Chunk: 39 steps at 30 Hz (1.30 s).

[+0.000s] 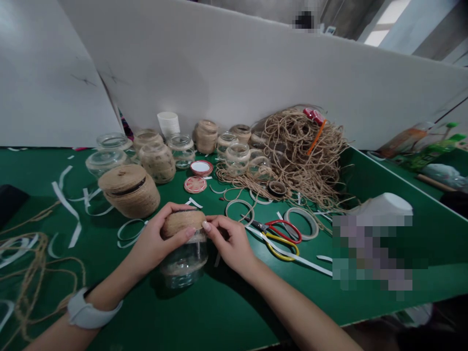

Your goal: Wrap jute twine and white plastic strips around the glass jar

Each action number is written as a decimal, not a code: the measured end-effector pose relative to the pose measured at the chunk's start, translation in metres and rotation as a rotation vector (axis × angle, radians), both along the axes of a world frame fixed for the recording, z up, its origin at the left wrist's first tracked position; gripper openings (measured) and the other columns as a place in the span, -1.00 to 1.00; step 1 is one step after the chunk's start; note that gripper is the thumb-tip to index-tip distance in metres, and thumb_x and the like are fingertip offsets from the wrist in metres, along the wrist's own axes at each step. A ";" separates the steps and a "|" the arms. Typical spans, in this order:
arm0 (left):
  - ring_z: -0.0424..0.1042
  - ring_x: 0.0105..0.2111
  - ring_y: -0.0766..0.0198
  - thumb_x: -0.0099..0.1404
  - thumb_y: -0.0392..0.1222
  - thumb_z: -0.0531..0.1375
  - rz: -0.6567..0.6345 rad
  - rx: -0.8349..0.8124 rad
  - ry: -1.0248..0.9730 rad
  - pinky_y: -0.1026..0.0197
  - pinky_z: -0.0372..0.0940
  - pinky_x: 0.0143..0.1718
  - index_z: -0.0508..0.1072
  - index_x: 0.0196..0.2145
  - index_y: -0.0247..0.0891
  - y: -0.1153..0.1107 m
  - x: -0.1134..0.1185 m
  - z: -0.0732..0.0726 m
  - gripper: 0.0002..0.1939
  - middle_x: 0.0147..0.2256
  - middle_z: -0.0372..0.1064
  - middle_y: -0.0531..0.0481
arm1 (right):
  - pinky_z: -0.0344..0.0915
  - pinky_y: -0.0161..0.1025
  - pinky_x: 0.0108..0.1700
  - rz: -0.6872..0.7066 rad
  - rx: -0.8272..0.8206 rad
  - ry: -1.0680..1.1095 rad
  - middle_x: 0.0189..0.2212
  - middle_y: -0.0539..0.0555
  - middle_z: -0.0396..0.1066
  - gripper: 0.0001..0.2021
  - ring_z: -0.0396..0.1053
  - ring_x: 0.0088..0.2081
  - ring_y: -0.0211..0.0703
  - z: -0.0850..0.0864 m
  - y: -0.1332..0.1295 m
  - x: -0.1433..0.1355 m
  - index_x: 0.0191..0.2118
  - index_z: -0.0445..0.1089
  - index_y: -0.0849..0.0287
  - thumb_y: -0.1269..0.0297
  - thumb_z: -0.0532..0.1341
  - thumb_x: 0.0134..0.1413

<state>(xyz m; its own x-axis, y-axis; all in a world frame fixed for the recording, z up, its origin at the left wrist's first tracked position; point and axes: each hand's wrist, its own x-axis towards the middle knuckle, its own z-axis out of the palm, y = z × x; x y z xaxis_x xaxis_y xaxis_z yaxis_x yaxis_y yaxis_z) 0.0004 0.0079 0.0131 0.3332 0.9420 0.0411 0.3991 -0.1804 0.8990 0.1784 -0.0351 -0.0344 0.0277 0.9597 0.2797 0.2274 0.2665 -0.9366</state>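
A clear glass jar (185, 261) stands on the green table, its upper part wound with brown twine (185, 222). My left hand (166, 234) is wrapped round the wound part from the left, thumb across the front. My right hand (228, 241) pinches at the right edge of the twine band, thumb and forefinger together; what lies between the fingertips is too small to make out. A white watch is on my left wrist. Right of my right hand lie scissors (281, 239) with red and yellow handles, beside a tape roll (302, 223).
Behind stand a twine-covered lidded jar (129, 192), several glass jars (237, 158), paper cups (168, 123) and a big twine heap (300, 146). Loose twine (32, 278) and white strips lie left. A white container (391, 207) is at the right, and a white panel (219, 73) borders the back.
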 end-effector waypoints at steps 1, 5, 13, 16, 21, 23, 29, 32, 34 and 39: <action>0.51 -0.15 -0.09 0.06 0.18 0.32 0.008 -0.004 -0.010 0.02 0.43 -0.12 0.46 -0.17 -0.16 0.000 0.000 -0.001 -0.53 -0.15 0.55 -0.09 | 0.33 -0.27 -0.27 0.001 0.009 -0.007 -0.24 0.10 0.58 -0.65 0.48 -0.28 -0.17 0.000 0.000 0.000 -0.50 0.35 0.13 0.07 0.15 0.27; 0.50 -0.16 -0.04 0.08 0.16 0.34 0.080 -0.061 -0.100 0.03 0.42 -0.12 0.46 -0.16 -0.20 -0.002 -0.002 -0.007 -0.53 -0.17 0.52 -0.09 | 0.34 -0.26 -0.18 0.029 0.028 -0.019 -0.25 0.11 0.56 -0.66 0.49 -0.15 -0.11 0.001 -0.001 -0.001 -0.49 0.34 0.12 0.09 0.14 0.28; 0.45 0.03 -0.09 0.09 0.08 0.35 0.043 -0.218 -0.308 0.03 0.40 -0.01 0.42 -0.08 -0.19 -0.008 0.007 -0.009 -0.50 0.03 0.45 -0.16 | 0.15 -0.34 -0.45 -0.003 -0.023 0.014 -0.47 -0.03 0.42 -0.60 0.19 -0.52 -0.31 -0.001 -0.002 0.003 -0.53 0.22 0.14 0.02 0.12 0.27; 0.47 0.00 -0.07 0.08 0.08 0.36 0.010 -0.089 -0.181 0.01 0.36 0.05 0.44 -0.08 -0.16 -0.005 0.005 -0.009 -0.51 -0.02 0.47 -0.12 | 0.14 -0.34 -0.47 -0.025 -0.022 0.001 -0.53 -0.04 0.36 -0.60 0.18 -0.52 -0.30 0.000 -0.003 0.004 -0.53 0.23 0.14 0.01 0.13 0.26; 0.50 -0.09 -0.02 0.10 0.05 0.37 -0.016 -0.098 -0.207 0.04 0.40 -0.04 0.47 -0.13 -0.14 -0.002 -0.001 -0.013 -0.59 -0.12 0.51 -0.06 | 0.24 -0.31 -0.39 -0.045 0.014 -0.047 -0.47 0.03 0.45 -0.62 0.36 -0.43 -0.21 0.001 -0.003 0.004 -0.52 0.28 0.12 0.04 0.12 0.27; 0.50 -0.09 -0.02 0.11 0.03 0.37 -0.018 -0.130 -0.244 0.06 0.41 -0.06 0.47 -0.12 -0.13 -0.002 -0.002 -0.014 -0.60 -0.13 0.51 -0.06 | 0.27 -0.29 -0.36 -0.046 0.025 -0.049 -0.39 0.06 0.51 -0.63 0.42 -0.39 -0.18 0.000 -0.003 0.005 -0.51 0.31 0.12 0.06 0.13 0.28; 0.46 -0.04 -0.04 0.14 0.05 0.32 0.022 -0.048 -0.173 0.03 0.36 0.01 0.47 -0.10 -0.15 -0.005 0.004 -0.011 -0.60 -0.06 0.49 -0.07 | 0.32 -0.26 -0.28 -0.043 0.050 -0.047 -0.30 0.11 0.56 -0.67 0.49 -0.30 -0.13 0.000 -0.002 0.006 -0.48 0.34 0.13 0.11 0.13 0.29; 0.47 -0.07 -0.04 0.14 0.06 0.29 0.046 0.027 -0.109 0.01 0.35 0.03 0.46 -0.13 -0.15 -0.004 0.004 -0.010 -0.62 -0.10 0.50 -0.07 | 0.32 -0.25 -0.23 -0.043 0.062 -0.048 -0.30 0.12 0.56 -0.67 0.51 -0.25 -0.11 0.001 -0.003 0.006 -0.48 0.34 0.12 0.11 0.14 0.29; 0.48 -0.09 -0.05 0.14 0.06 0.27 0.055 0.030 -0.100 0.01 0.36 0.01 0.46 -0.13 -0.16 -0.004 0.002 -0.011 -0.62 -0.11 0.51 -0.08 | 0.31 -0.27 -0.23 -0.036 0.053 -0.049 -0.31 0.11 0.54 -0.67 0.49 -0.24 -0.12 0.002 -0.003 0.005 -0.48 0.31 0.12 0.10 0.13 0.29; 0.47 -0.07 -0.06 0.17 0.09 0.24 0.047 0.026 -0.095 -0.01 0.35 0.02 0.43 -0.10 -0.19 -0.005 -0.001 -0.015 -0.59 -0.08 0.49 -0.11 | 0.08 -0.34 -0.46 0.009 -0.035 -0.100 -0.60 -0.09 0.22 -0.57 0.20 -0.52 -0.30 -0.001 -0.002 0.004 -0.55 0.12 0.12 0.05 0.04 0.34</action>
<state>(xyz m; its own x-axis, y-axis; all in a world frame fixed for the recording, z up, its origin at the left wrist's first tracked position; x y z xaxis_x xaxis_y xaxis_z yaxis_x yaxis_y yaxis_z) -0.0003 0.0030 -0.0016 0.2822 0.9546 0.0955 0.3208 -0.1877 0.9284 0.1821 -0.0370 -0.0350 -0.0071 0.9690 0.2469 0.3181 0.2363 -0.9181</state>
